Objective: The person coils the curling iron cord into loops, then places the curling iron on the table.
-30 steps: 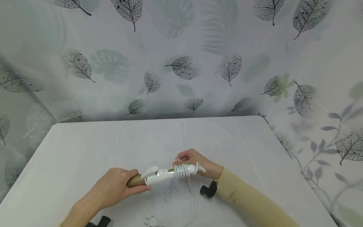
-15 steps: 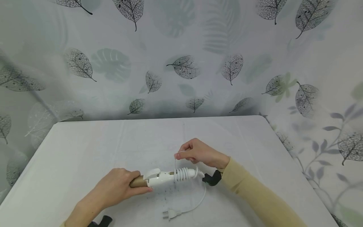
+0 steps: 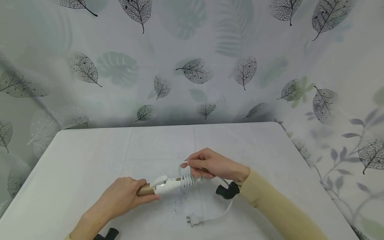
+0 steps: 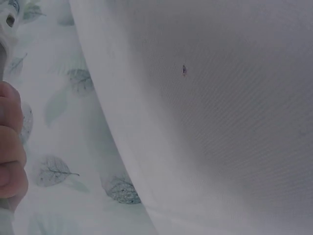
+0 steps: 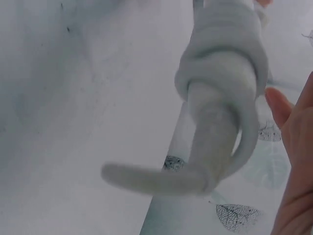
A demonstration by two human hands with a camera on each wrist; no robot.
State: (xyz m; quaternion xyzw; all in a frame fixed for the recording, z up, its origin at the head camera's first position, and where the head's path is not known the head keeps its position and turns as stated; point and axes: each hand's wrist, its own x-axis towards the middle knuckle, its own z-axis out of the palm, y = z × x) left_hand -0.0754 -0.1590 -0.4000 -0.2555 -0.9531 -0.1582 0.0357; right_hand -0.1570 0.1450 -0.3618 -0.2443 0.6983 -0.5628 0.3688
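My left hand [image 3: 123,195] grips the gold-brown barrel [image 3: 145,190] of a curling iron, whose white handle [image 3: 169,185] points right, raised over the table. White cord coils [image 3: 188,180] circle the handle's far end. Just above them, my right hand [image 3: 213,164] pinches a loop of that cord between thumb and index finger. Its lower fingers overlap the handle's tip in the head view. A two-pin plug [image 3: 195,220] hangs below on the loose cord. The right wrist view shows the wrapped handle [image 5: 222,73] close up; in the left wrist view, curled fingers [image 4: 11,147] appear at the edge.
A white cloth-covered table [image 3: 96,153] spreads beneath, with small dark specks near the middle. Behind it hangs a leaf-patterned curtain [image 3: 168,40]. Black camera pieces are worn at the right wrist [image 3: 228,190] and the left wrist [image 3: 107,234].
My right hand has risen and shifted right, drawing the cord up off the handle. The plug has swung right and upward. My left hand has kept its grip in nearly the same place.
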